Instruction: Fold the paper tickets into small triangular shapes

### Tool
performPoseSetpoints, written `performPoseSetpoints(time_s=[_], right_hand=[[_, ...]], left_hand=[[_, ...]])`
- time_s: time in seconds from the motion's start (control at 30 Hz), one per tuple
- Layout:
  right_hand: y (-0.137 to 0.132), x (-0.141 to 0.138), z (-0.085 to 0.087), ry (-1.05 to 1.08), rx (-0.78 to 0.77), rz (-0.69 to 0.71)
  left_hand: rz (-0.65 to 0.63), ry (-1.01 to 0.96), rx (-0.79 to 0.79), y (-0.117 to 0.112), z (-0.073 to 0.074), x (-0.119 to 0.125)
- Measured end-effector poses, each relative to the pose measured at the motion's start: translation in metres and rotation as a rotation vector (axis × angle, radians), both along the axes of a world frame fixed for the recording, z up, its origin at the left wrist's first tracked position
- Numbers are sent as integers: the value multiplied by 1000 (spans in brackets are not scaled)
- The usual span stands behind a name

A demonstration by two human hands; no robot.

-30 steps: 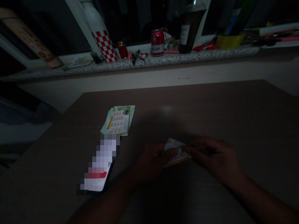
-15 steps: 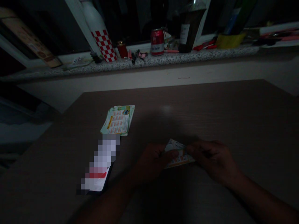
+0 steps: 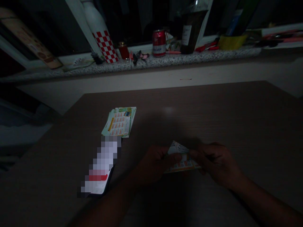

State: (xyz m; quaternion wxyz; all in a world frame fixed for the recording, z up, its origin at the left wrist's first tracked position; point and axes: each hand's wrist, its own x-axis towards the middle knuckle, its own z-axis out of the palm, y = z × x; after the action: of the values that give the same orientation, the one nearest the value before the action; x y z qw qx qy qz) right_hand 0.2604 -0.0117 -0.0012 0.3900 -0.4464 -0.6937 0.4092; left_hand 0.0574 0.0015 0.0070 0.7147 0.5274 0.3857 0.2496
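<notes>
Both my hands hold one small printed card (image 3: 181, 157) just above the brown table (image 3: 213, 107), near its front edge. My left hand (image 3: 153, 163) pinches the card's left side with thumb and fingers. My right hand (image 3: 216, 164) grips its right side, fingers curled. The card is partly folded, one corner pointing up. A stack of similar green-edged printed cards (image 3: 119, 121) lies flat on the table to the left, apart from my hands.
A phone with a blurred screen (image 3: 100, 170) lies below the card stack. On the stone sill behind the table stand a red can (image 3: 159, 43), a dark bottle (image 3: 191, 28), a red-and-white checked bottle (image 3: 101, 33) and small clutter.
My right hand has drawn slightly nearer and lower with the card. The card has tilted and folded a little more. The stack and phone have not moved.
</notes>
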Motion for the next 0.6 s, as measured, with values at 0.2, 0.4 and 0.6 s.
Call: performPoseSetpoints(time_s=[0.2,0.4,0.6], right_hand=[[1,2,0,24,-56,22],[4,6,-4,115,-71,26],[5,8,-6,42,52,-141]], left_hand=[[9,0,16,0,1,1],[19,-6,39,2,5,0],[19,-50,-35,3,5,-1]])
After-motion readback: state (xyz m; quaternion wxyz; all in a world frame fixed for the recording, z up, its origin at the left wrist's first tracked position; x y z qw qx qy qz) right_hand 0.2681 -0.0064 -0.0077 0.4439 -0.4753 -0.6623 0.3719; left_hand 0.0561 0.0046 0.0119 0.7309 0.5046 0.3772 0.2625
